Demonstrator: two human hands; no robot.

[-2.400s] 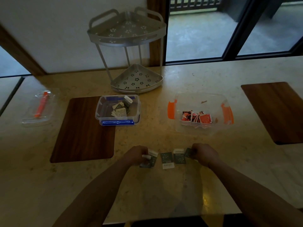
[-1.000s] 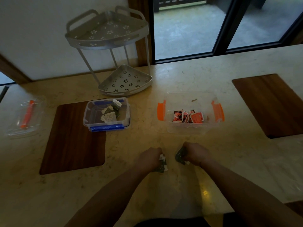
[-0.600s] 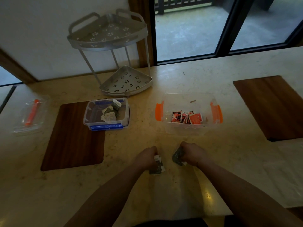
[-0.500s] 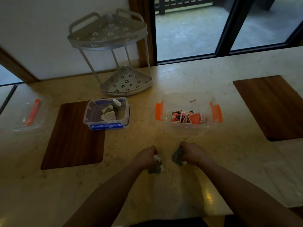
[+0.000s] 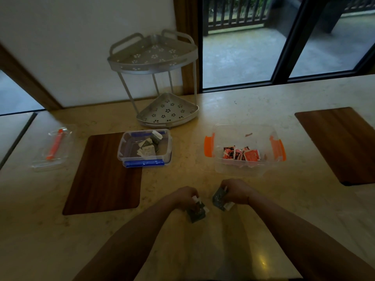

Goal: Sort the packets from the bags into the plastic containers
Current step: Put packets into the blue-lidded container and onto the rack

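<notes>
A home: stone counter [image 5: 243, 110] with placemats [image 5: 103, 175], corner rack [image 5: 160, 86], patio doors [image 5: 243, 47].

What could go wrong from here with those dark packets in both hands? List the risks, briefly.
1. Each hand grips several dark packets at once: the left hand a bunch, the right hand another. One may slip out on the way.
2. Similar packets lie in the blue-clipped container, but the orange-clipped container with red packets sits nearer the right hand, so a mis-sort is possible.

Two bare forearms are showing, with no sleeves reaching them. The left hand [image 5: 183, 197] and right hand [image 5: 237, 191] are wearing no gloves.
</notes>
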